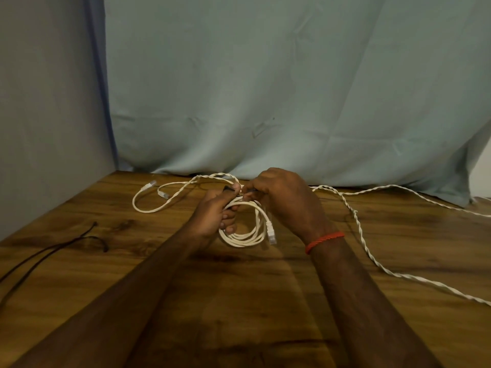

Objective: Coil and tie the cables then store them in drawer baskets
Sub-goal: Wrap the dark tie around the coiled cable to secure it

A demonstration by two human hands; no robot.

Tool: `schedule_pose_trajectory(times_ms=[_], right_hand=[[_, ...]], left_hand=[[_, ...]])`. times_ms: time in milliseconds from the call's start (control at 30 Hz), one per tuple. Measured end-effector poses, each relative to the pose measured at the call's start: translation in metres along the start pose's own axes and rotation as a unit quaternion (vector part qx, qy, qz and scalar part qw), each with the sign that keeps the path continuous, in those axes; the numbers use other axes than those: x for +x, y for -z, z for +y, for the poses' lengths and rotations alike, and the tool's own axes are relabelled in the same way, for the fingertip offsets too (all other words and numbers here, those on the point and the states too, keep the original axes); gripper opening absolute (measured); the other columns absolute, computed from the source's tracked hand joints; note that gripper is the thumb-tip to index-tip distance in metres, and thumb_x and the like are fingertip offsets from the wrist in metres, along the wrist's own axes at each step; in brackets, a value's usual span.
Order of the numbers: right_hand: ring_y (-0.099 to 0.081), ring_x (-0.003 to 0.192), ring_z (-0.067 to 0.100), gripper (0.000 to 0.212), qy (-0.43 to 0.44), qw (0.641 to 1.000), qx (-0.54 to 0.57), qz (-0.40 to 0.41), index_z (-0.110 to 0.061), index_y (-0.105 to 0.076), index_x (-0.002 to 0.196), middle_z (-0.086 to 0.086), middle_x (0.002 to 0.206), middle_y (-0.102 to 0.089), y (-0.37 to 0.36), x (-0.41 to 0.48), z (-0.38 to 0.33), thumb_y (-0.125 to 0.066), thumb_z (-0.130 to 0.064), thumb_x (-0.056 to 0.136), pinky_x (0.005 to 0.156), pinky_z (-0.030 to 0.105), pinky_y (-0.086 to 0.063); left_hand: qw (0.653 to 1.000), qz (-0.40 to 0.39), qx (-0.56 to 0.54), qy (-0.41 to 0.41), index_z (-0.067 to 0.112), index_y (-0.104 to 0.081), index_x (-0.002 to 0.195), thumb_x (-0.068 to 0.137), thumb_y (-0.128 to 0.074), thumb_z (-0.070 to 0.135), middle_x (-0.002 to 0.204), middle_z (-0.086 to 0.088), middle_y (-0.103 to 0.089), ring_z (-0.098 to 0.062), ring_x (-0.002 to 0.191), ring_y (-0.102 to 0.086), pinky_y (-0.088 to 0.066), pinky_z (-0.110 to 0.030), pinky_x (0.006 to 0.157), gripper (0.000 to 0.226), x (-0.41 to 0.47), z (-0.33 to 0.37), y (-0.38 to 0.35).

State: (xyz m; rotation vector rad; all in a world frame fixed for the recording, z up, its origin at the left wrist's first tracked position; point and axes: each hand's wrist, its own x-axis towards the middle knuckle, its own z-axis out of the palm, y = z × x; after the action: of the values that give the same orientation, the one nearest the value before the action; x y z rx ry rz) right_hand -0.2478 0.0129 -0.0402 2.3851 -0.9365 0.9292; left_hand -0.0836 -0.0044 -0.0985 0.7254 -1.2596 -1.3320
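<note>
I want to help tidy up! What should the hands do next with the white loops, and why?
Probably pull the black tie snug around the white coil. The left hand grips the loops, the right hand pinches the tie at the top, and the coil looks unbound.

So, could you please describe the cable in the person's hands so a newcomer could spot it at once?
On the wooden table, look at the middle, where left hand and right hand meet. They hold the white cable: it alone is wound into a neat coil, unlike the twisted cable trailing right.
</note>
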Motion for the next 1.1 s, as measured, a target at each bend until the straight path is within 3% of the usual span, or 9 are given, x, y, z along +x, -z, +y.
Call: schedule_pose_trajectory(times_ms=[200, 333, 433, 533, 700, 800, 967, 1100], right_hand=[[-0.069, 0.073, 0.028, 0.043, -0.003, 0.998, 0.034, 0.051, -0.013, -0.078, 0.088, 0.006, 0.078, -0.073, 0.004, -0.003, 0.005, -0.051, -0.047, 0.085, 0.057, 0.041, -0.056], [-0.069, 0.074, 0.02, 0.028, -0.066, 0.986, 0.134, 0.071, -0.012, -0.076, 0.087, 0.002, 0.079, -0.074, 0.005, -0.003, 0.009, -0.063, -0.037, 0.089, 0.065, 0.041, -0.056], [-0.063, 0.069, 0.002, 0.017, -0.118, 0.965, 0.22, 0.086, -0.007, -0.072, 0.086, -0.015, 0.076, -0.068, 0.007, -0.002, 0.005, -0.068, -0.023, 0.091, 0.064, 0.028, -0.052], [-0.061, 0.065, -0.003, 0.015, -0.167, 0.938, 0.29, 0.085, -0.003, -0.068, 0.086, -0.027, 0.068, -0.062, 0.012, -0.002, -0.002, -0.066, -0.015, 0.095, 0.06, 0.015, -0.047], [-0.057, 0.06, 0.006, 0.017, -0.238, 0.883, 0.403, 0.031, -0.018, -0.065, 0.082, -0.015, 0.063, -0.061, 0.018, -0.001, -0.006, -0.061, -0.023, 0.098, 0.063, 0.041, -0.054], [-0.059, 0.068, 0.009, 0.017, -0.234, 0.899, 0.369, -0.021, -0.022, -0.066, 0.081, -0.01, 0.072, -0.064, 0.014, -0.002, -0.003, -0.063, -0.026, 0.098, 0.072, 0.041, -0.053], [-0.051, 0.099, 0.014, 0.012, -0.176, 0.964, 0.187, -0.063, -0.02, -0.065, 0.087, -0.006, 0.098, -0.051, 0.002, -0.006, 0.002, -0.067, -0.029, 0.095, 0.081, 0.029, -0.045], [-0.053, 0.082, 0.015, 0.018, -0.138, 0.975, 0.161, -0.06, -0.012, -0.062, 0.084, -0.001, 0.087, -0.059, 0.0, -0.006, -0.001, -0.067, -0.027, 0.094, 0.071, 0.033, -0.043]], left_hand=[[0.998, -0.044, -0.038, 0.01, 0.012, -0.052, 0.061, 0.089, -0.067, 0.037, 0.046, 0.001, -0.028, -0.008, 0.033, -0.023, -0.025, -0.021, 0.042, 0.04, -0.001, -0.003, 0.002], [0.997, -0.057, -0.04, -0.016, 0.004, -0.057, 0.095, 0.086, -0.067, 0.033, 0.047, 0.005, -0.03, -0.005, 0.034, -0.023, -0.023, -0.021, 0.04, 0.032, -0.002, 0.0, 0.004], [0.997, -0.053, -0.045, -0.028, 0.013, -0.053, 0.073, 0.083, -0.072, 0.036, 0.048, 0.005, -0.03, -0.006, 0.035, -0.024, -0.02, -0.024, 0.041, 0.031, -0.001, 0.001, 0.005], [0.997, -0.028, -0.075, -0.016, 0.018, -0.046, 0.062, 0.075, -0.077, 0.047, 0.046, 0.003, -0.027, -0.007, 0.033, -0.024, -0.024, -0.021, 0.04, 0.044, 0.002, 0.002, 0.006], [0.994, 0.032, -0.108, 0.0, 0.019, -0.042, 0.061, 0.08, -0.071, 0.055, 0.046, 0.004, -0.024, -0.008, 0.032, -0.022, -0.029, -0.02, 0.038, 0.05, 0.007, 0.003, 0.009], [0.992, 0.051, -0.115, 0.005, 0.019, -0.043, 0.061, 0.076, -0.072, 0.055, 0.045, 0.004, -0.024, -0.007, 0.031, -0.022, -0.029, -0.019, 0.037, 0.048, 0.007, 0.004, 0.008], [0.994, 0.06, -0.093, 0.0, 0.019, -0.046, 0.061, 0.08, -0.07, 0.048, 0.046, 0.002, -0.026, -0.008, 0.031, -0.022, -0.029, -0.02, 0.039, 0.043, 0.003, 0.004, 0.004], [0.996, 0.047, -0.07, -0.005, 0.018, -0.048, 0.062, 0.08, -0.071, 0.044, 0.045, 0.002, -0.026, -0.008, 0.032, -0.022, -0.028, -0.02, 0.039, 0.039, 0.003, 0.004, 0.006]])
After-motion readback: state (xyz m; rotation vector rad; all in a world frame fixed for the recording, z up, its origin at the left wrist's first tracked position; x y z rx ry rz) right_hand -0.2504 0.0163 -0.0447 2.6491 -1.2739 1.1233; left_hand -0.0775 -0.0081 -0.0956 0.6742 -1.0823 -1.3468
